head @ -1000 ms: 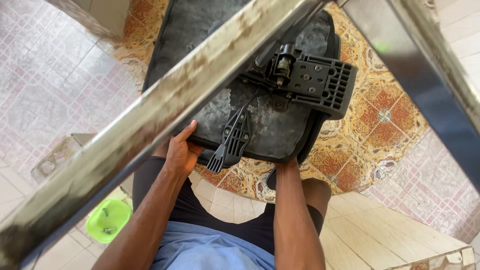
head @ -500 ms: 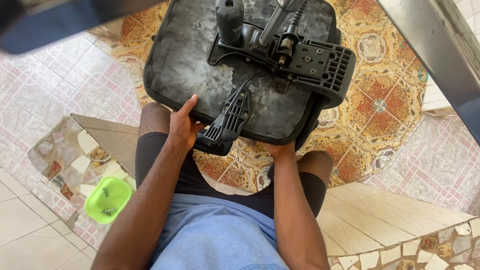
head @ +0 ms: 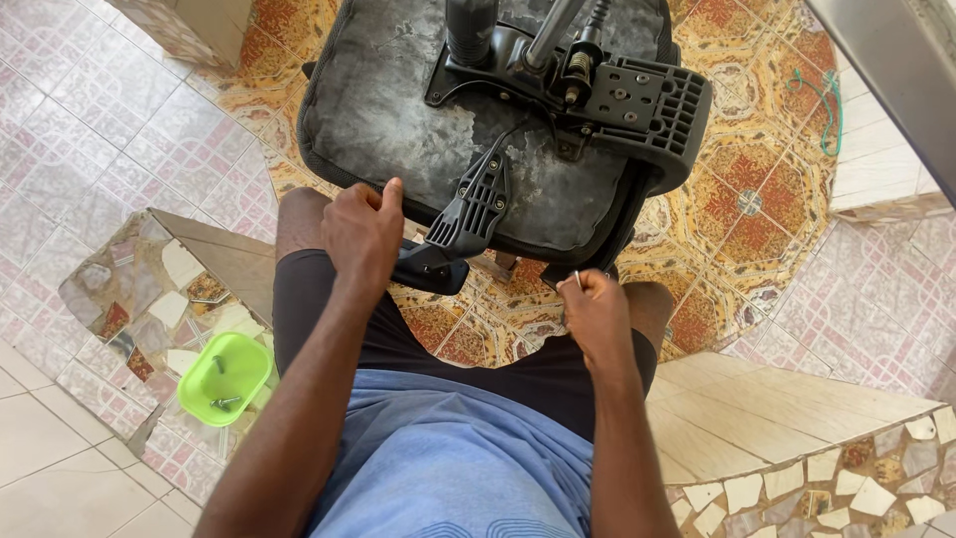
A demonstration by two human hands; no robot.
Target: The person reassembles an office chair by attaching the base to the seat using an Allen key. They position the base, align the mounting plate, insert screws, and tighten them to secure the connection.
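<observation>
Head view, one upturned chair seat [head: 398, 110], left hand [head: 360, 234] gripping its edge, right hand [head: 596, 309] pinching one screw [head: 577, 280]

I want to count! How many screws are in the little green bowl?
2 show in the small lime-green plastic bowl on the floor: one dark metal screw nearer its middle, another by its lower edge. More may be hidden.
</observation>
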